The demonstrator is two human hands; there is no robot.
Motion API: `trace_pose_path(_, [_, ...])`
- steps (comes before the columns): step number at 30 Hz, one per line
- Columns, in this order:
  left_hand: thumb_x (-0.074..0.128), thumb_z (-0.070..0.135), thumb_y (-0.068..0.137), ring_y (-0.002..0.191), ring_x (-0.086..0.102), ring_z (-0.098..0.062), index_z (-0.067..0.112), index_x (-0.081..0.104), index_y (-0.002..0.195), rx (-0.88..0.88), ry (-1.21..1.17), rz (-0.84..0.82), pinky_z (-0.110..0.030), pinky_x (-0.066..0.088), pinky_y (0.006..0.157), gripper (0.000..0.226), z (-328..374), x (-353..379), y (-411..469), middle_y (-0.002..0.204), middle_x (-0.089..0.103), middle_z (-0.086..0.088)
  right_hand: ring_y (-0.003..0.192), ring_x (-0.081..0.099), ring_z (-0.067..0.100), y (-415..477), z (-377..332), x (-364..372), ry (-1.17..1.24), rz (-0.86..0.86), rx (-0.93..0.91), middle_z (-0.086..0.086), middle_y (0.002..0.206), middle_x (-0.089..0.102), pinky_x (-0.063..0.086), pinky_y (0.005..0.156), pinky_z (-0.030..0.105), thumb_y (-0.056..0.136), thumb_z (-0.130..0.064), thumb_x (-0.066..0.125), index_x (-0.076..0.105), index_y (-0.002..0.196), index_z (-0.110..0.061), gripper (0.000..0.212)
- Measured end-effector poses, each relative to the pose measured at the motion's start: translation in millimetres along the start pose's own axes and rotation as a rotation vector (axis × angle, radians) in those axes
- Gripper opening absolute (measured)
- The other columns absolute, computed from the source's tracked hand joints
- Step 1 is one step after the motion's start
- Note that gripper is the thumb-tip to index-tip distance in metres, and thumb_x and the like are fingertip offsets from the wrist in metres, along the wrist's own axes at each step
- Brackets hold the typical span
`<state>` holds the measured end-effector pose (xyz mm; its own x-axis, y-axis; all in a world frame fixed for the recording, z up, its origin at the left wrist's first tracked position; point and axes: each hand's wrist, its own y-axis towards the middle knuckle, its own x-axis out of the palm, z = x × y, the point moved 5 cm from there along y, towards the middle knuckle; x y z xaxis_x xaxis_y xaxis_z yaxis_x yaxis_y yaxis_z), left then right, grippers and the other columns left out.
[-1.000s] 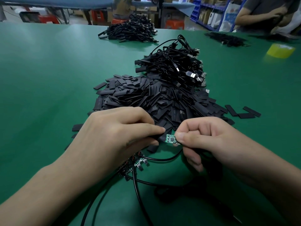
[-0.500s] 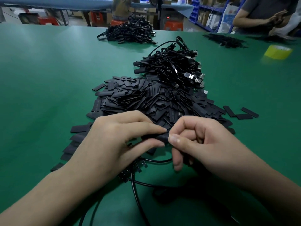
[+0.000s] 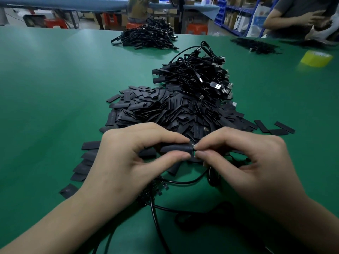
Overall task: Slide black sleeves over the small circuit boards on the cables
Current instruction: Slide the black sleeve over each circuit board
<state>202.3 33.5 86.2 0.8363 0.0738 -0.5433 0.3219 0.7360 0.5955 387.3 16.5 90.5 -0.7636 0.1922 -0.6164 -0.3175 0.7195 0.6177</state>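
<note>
- Loose sleeves point(image 3: 90, 145), flat and black, lie scattered on the green table point(image 3: 45, 88) just left of the worker's wrist.
- The left hand point(image 3: 128, 162) hovers low over the table. Its thumb and forefinger pinch a black sleeve point(image 3: 176, 148) near the right end, and the other fingers are curled beneath.
- The sleeve lies level between the two hands, just above the table and in front of the pile of sleeves point(image 3: 165, 110).
- Below the left hand sits a cluster of cable ends point(image 3: 157, 187), too dark to make out in detail. A black cable point(image 3: 156, 213) runs from it toward the bottom edge.
- The right hand point(image 3: 247, 162) meets the left at the sleeve's right mouth, thumb and forefinger tips pinched on that end. The lower fingers are curled, with a cable showing among them.
- The circuit board is hidden at the pinch, and only a small glint shows there.
- Behind the pile rises a heap of cables point(image 3: 198, 77), with plugs showing on its right side.
- A second heap point(image 3: 146, 35) lies near the far edge of the table and a third heap point(image 3: 256, 45) toward the far right.
- A few more stray sleeves point(image 3: 284, 127) lie right of the pile.
- A roll of yellow tape point(image 3: 316, 58) stands near the right edge.
- A second person point(image 3: 293, 13) in a dark shirt is at the far right corner.
</note>
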Motion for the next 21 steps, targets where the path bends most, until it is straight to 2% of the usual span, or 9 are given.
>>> trace_pose_path(3, [0.078, 0.033, 0.081, 0.088, 0.071, -0.003, 0.028, 0.077, 0.099, -0.018, -0.038, 0.007, -0.017, 0.052, 0.076, 0.018, 0, 0, -2, 0.091, 0.074, 0.016, 0.076, 0.068, -0.002, -1, -2, -1, 0.003, 0.025, -0.006, -0.020, 0.082, 0.070, 0.049, 0.068, 0.012, 0.088, -0.015, 0.076, 0.075, 0.088, -0.019, 0.004])
trace_pose_path(6, [0.079, 0.033, 0.083, 0.088, 0.072, -0.006, 0.029, 0.077, 0.101, -0.026, -0.048, 0.004, -0.024, 0.055, 0.075, 0.018, 0, 1, -3, 0.091, 0.075, 0.015, 0.076, 0.071, 0.000, -3, -2, 0, 0.062, 0.040, 0.016, -0.019, 0.079, 0.070, 0.054, 0.067, 0.018, 0.088, -0.016, 0.078, 0.073, 0.091, -0.019, 0.006])
trace_pose_path(9, [0.078, 0.030, 0.083, 0.088, 0.071, -0.003, 0.027, 0.077, 0.101, 0.010, -0.028, 0.032, -0.019, 0.053, 0.077, 0.018, 3, -1, 0, 0.094, 0.075, 0.017, 0.082, 0.074, 0.007, -2, 3, 1, 0.205, 0.022, 0.132, -0.015, 0.082, 0.075, 0.057, 0.074, 0.024, 0.088, -0.022, 0.080, 0.068, 0.102, -0.025, 0.019])
trace_pose_path(11, [0.079, 0.027, 0.082, 0.088, 0.071, -0.003, 0.024, 0.077, 0.100, 0.026, -0.014, 0.067, -0.017, 0.052, 0.079, 0.018, 4, -4, 0, 0.095, 0.074, 0.016, 0.084, 0.076, 0.012, -2, 9, 2, 0.302, -0.019, 0.232, -0.013, 0.086, 0.077, 0.059, 0.076, 0.029, 0.087, -0.030, 0.075, 0.069, 0.103, -0.030, 0.017])
trace_pose_path(13, [0.080, 0.024, 0.082, 0.089, 0.071, -0.008, 0.020, 0.078, 0.099, 0.032, -0.008, 0.073, -0.021, 0.053, 0.079, 0.017, 4, -3, 0, 0.095, 0.075, 0.010, 0.083, 0.076, 0.013, -3, 11, 4, 0.381, -0.068, 0.276, -0.009, 0.085, 0.078, 0.059, 0.075, 0.026, 0.090, -0.026, 0.073, 0.071, 0.097, -0.028, 0.007])
trace_pose_path(15, [0.080, 0.023, 0.082, 0.093, 0.070, -0.013, 0.021, 0.079, 0.099, 0.028, 0.014, 0.103, -0.022, 0.051, 0.081, 0.017, 6, -2, -1, 0.098, 0.073, 0.006, 0.079, 0.076, 0.012, -3, 9, 7, 0.424, -0.067, 0.282, -0.008, 0.082, 0.078, 0.058, 0.073, 0.021, 0.091, -0.018, 0.072, 0.073, 0.093, -0.024, 0.007])
trace_pose_path(19, [0.080, 0.030, 0.082, 0.095, 0.067, -0.014, 0.027, 0.074, 0.111, -0.006, 0.087, 0.227, -0.018, 0.049, 0.086, 0.030, 5, -6, 0, 0.106, 0.067, 0.005, 0.076, 0.075, 0.009, -3, -3, 4, 0.275, 0.061, 0.191, -0.012, 0.079, 0.076, 0.059, 0.068, 0.024, 0.090, -0.014, 0.077, 0.074, 0.091, -0.022, 0.008])
trace_pose_path(21, [0.080, 0.034, 0.082, 0.094, 0.069, -0.016, 0.025, 0.071, 0.118, -0.022, 0.049, 0.220, -0.019, 0.051, 0.087, 0.038, 9, -5, -3, 0.108, 0.068, 0.006, 0.076, 0.074, 0.005, -4, -6, 1, 0.172, 0.112, 0.147, -0.014, 0.078, 0.075, 0.058, 0.066, 0.026, 0.089, -0.014, 0.078, 0.075, 0.090, -0.020, 0.007])
